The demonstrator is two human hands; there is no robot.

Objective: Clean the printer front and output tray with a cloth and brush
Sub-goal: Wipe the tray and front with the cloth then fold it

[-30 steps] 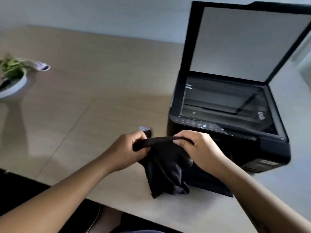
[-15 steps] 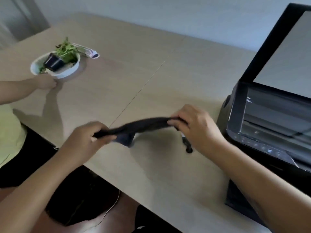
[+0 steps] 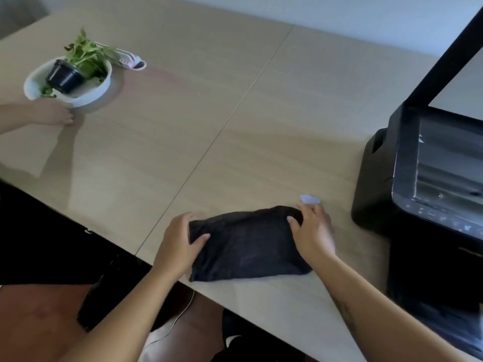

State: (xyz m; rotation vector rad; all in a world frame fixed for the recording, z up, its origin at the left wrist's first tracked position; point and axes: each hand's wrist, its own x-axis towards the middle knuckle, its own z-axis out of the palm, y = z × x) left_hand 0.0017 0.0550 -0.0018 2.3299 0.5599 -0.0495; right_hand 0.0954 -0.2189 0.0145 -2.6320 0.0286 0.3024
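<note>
A dark cloth (image 3: 248, 244) lies folded flat on the wooden table (image 3: 261, 121) near its front edge. My left hand (image 3: 180, 244) grips the cloth's left end, thumb on top. My right hand (image 3: 315, 231) holds its right end with the fingertips on the far corner. A pale tip, perhaps the brush (image 3: 309, 199), pokes out just beyond my right hand; the remainder is hidden. The black printer (image 3: 376, 184) stands at the right with its scanner lid (image 3: 441, 61) raised, about a hand's width from my right hand.
At the far left a white bowl (image 3: 31, 87) holds a small potted plant (image 3: 64, 75), and another person's hand (image 3: 52, 114) rests against it. A white power strip (image 3: 128, 61) lies behind the bowl. A thin cable (image 3: 180, 316) hangs below the table edge.
The cloth was stretched in the air between my hands; now it lies flat on the table under both hands. My view has shifted left, away from the printer.
</note>
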